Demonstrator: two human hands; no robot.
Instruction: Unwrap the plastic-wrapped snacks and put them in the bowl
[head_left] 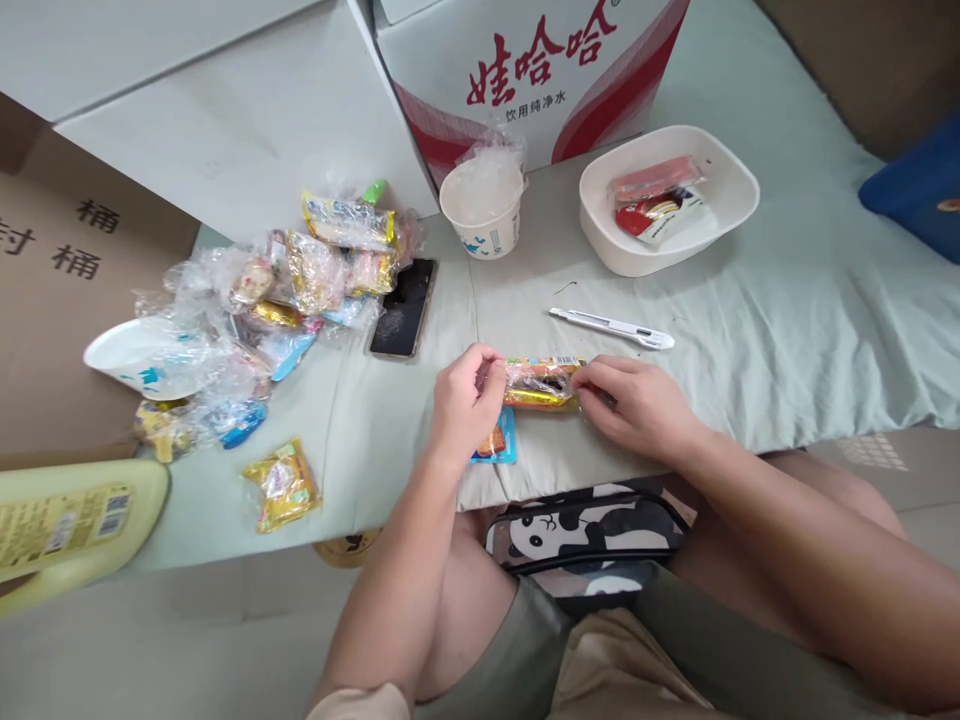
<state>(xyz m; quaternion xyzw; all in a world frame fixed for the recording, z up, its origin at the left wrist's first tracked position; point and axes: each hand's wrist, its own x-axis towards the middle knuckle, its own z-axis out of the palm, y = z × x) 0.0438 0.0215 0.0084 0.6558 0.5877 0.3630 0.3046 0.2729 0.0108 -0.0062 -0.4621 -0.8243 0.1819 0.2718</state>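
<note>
Between my two hands lies a yellow and orange snack packet (pixel 541 382) with shiny clear plastic over it, just above the cloth. My left hand (pixel 471 395) pinches its left end, thumb on top. The fingers of my right hand (pixel 626 400) are closed on its right end. Partly under my left hand rests a small light-blue packet (pixel 499 440) with a brown picture on it. Beyond my hands, a white utility knife (pixel 613 328) lies on the cloth, its tip pointing left.
Left stands a pile of wrapped snacks (pixel 315 270) with a tipped paper cup (pixel 124 350), beside a phone (pixel 405 310). A paper cup stuffed with plastic (pixel 484 215) and a white basin (pixel 600 240) holding packets stand behind. A yellow packet (pixel 283 485) lies near the front edge.
</note>
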